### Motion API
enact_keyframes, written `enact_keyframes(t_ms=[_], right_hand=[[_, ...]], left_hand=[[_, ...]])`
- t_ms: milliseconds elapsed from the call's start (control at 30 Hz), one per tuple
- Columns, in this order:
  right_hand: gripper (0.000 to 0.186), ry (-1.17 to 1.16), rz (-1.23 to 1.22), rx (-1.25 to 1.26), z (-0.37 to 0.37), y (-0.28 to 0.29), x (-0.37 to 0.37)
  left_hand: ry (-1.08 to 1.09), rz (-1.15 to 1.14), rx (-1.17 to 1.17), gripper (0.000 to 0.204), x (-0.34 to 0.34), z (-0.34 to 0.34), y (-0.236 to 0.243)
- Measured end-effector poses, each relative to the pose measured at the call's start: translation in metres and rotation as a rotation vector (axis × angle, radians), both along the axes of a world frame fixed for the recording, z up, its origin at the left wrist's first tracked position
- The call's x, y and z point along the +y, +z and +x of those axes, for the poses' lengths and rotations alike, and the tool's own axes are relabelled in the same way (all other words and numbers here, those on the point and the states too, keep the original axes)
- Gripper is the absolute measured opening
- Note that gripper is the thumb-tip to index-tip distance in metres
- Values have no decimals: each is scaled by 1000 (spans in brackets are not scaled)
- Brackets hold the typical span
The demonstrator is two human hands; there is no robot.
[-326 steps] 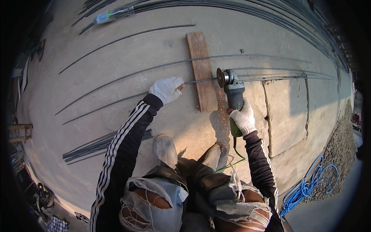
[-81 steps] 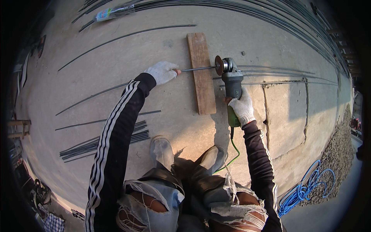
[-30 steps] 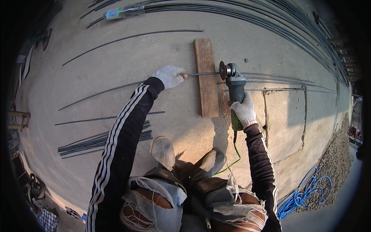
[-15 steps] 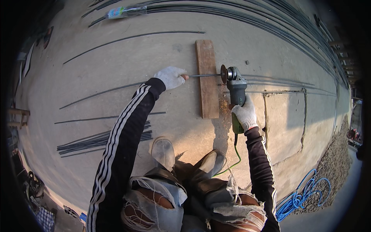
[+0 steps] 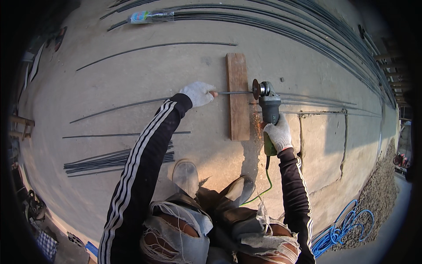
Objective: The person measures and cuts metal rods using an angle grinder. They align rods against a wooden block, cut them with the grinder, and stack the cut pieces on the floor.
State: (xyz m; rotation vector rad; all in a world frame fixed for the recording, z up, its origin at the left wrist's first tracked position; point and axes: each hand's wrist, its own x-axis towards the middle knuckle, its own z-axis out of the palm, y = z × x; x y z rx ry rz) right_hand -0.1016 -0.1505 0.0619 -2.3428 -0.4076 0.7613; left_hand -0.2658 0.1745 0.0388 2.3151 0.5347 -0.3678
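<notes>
In the head view, we had our left hand [image 5: 198, 94], in a white knitted glove, closed around a thin dark metal rod [image 5: 235, 93]. The rod came in from the left, bending gently with the lens, and crossed a wooden block [image 5: 238, 119] that lay flat on the concrete floor [image 5: 211, 149]. Our right hand [image 5: 279, 132], gloved alike, was wrapped around the body of an angle grinder [image 5: 270, 110], whose disc [image 5: 256, 89] met the rod just right of the block. Orange sparks [image 5: 256, 121] streamed from there toward the near side.

Close to the work we had several long rods [image 5: 325, 100] stretching right from behind the grinder; we could not tell whether one of them was the held rod running on. A green cord [image 5: 269, 178] curved from the grinder's near end toward our right shoe [image 5: 239, 190]. Near left, beyond our forearm, lay a loose rod [image 5: 96, 136] and, nearer, a pile of short rods [image 5: 101, 163], both partly covered by the sleeve [image 5: 145, 163]. Another single rod [image 5: 154, 45] lay on the far left, left of the block's far end.

Across the far side ran bundles of long rods [image 5: 263, 26], with a clear plastic wrapper [image 5: 151, 16] around one end at the left. A small lump [image 5: 282, 80] sat beyond the grinder. Near right, we saw a tangled blue hose or cable [image 5: 338, 229] against a strip of gravel [image 5: 369, 202].
</notes>
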Motion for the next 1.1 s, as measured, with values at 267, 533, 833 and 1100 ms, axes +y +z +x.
enact_keyframes(t_ms=[267,533,833,1100], right_hand=[[42,-27,27,26,-4,5,-1],[43,12,-25,-25,-6,6,-5],[39,-328,334,279,-29,-17,-53],[45,-427,531,250,-23,6,-66]], left_hand=[[-7,-29,12,38,1,-1,-2],[3,-52,-10,38,2,-6,-1],[-9,14,-159,37,-3,-13,-19],[-110,154,-88,38,14,-43,-7]])
